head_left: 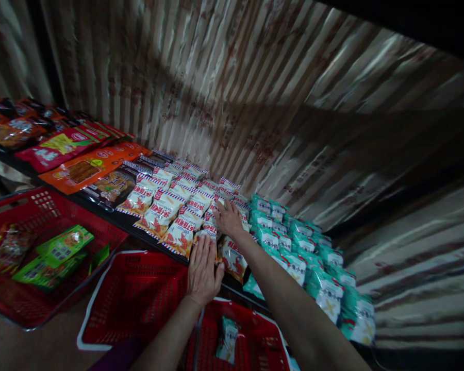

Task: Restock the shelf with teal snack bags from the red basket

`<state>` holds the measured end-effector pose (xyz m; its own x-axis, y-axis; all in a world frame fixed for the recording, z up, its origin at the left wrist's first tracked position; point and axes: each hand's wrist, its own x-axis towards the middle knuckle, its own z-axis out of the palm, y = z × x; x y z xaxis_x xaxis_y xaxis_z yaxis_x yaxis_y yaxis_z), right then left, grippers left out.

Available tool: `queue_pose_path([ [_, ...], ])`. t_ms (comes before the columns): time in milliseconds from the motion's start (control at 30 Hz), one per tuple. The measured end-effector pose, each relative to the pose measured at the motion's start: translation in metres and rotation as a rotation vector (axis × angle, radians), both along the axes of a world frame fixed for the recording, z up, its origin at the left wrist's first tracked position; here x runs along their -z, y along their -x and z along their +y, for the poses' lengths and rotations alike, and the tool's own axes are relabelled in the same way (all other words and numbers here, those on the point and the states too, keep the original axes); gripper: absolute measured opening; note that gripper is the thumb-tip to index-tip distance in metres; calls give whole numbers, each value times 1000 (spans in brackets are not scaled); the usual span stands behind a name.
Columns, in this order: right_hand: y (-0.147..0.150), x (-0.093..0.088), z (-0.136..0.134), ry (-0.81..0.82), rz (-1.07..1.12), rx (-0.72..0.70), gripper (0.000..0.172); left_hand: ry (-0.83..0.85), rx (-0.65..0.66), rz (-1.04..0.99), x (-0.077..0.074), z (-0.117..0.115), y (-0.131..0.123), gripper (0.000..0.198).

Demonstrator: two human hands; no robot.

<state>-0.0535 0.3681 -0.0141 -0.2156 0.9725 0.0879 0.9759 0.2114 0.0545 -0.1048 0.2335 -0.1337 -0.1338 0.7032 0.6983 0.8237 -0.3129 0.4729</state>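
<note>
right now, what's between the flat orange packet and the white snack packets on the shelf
A row of dark brown packets lies between the flat orange packet and the white snack packets, in the head view.

- A pleated, pale curtain (201,62) with reddish-brown markings hangs right behind the shelf (123,220), which is long and dark.
- At my left, a dark post (46,51) stands against the cloth.
- Dim light here; a broad shadow (332,123) crosses the folds.
- Below, dull brownish floor (27,345).
</note>
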Motion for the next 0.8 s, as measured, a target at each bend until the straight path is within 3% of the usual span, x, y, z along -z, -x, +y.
queue_pose_path([
  [167, 1, -4, 8, 28, -64, -24, 50, 13, 23, 21, 2, 0, 2, 64],
  [300, 0, -4, 1, -116, -1, -92, 48, 28, 49, 19, 2, 0, 4, 64],
  [400, -8, 0, -23, -317, 115, -232, 46, 41, 78, 16, 1, -1, 5, 65],
  [567, -28, 23, -95, -578, 273, -293, 49, -18, 99, -29, -9, -6, 14, 62],
  [700, -36, 54, -142, -619, 312, -173, 57, -95, -63, -38, -16, -10, 38, 58],
  [800, -32, 73, -153, -542, 309, -81, 57, -68, -287, -54, -16, -10, 60, 55],
])
